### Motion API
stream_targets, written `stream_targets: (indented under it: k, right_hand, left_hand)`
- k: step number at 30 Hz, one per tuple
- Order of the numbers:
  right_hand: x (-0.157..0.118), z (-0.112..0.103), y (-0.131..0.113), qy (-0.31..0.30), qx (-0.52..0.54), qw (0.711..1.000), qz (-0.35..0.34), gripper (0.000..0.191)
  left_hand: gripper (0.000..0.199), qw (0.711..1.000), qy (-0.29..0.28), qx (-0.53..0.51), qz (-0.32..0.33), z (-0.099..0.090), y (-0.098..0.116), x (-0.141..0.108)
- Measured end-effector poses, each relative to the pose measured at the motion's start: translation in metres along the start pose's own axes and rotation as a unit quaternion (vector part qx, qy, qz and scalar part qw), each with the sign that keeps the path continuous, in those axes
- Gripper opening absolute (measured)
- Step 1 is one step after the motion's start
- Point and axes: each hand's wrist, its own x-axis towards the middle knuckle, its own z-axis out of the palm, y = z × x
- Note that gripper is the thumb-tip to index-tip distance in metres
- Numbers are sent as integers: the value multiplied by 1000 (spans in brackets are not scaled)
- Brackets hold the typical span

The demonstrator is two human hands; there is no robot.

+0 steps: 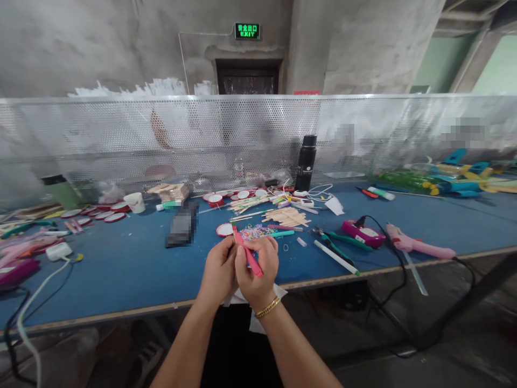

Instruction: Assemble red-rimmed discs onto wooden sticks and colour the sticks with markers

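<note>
A pink marker-like stick point(253, 261) slants between my hands near the table's front edge, its darker tip pointing away from me. My right hand point(258, 267) is closed around it, thumb on top. My left hand point(221, 267) touches the right one, fingers curled inward; what it holds, if anything, is hidden. Just beyond the hands are a pile of small colourful bands point(255, 231), a white disc with a red rim point(224, 230) and a turquoise marker point(281, 234). Wooden sticks point(287, 217) lie behind them.
On the blue table point(133, 269), a dark phone point(181, 225) lies left. Right are pliers point(333, 247), a white marker point(336, 258), a magenta device point(363, 234) and a pink glue gun point(420, 245) with a cable. A black bottle point(306, 164) stands before the mesh panel point(258, 126).
</note>
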Motion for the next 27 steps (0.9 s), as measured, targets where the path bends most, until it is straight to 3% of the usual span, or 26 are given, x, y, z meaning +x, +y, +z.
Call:
stream_targets:
  k: [27]
  right_hand:
    - [-1, 0, 0, 10, -8, 1000, 3, 8]
  left_hand:
    - [21, 1000, -3, 21, 3, -1, -2, 0]
